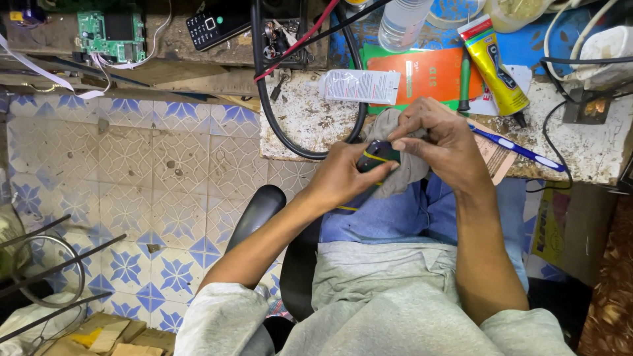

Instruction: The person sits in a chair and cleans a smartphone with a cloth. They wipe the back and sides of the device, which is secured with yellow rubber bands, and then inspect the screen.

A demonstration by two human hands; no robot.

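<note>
My left hand (346,177) grips a small dark phone (377,154) with a yellow band around it, held over my lap just in front of the workbench edge. My right hand (443,142) presses a grey cloth (407,170) onto the phone's top face, fingers bent over it. Most of the phone is hidden between both hands and the cloth.
The worn white workbench (300,118) carries a thick black cable loop (264,99), a white sachet (359,86), an orange card (428,76), a yellow glue tube (493,62) and a blue pen (521,150). A green circuit board (111,34) and a keypad phone (211,26) lie behind. Tiled floor lies at left.
</note>
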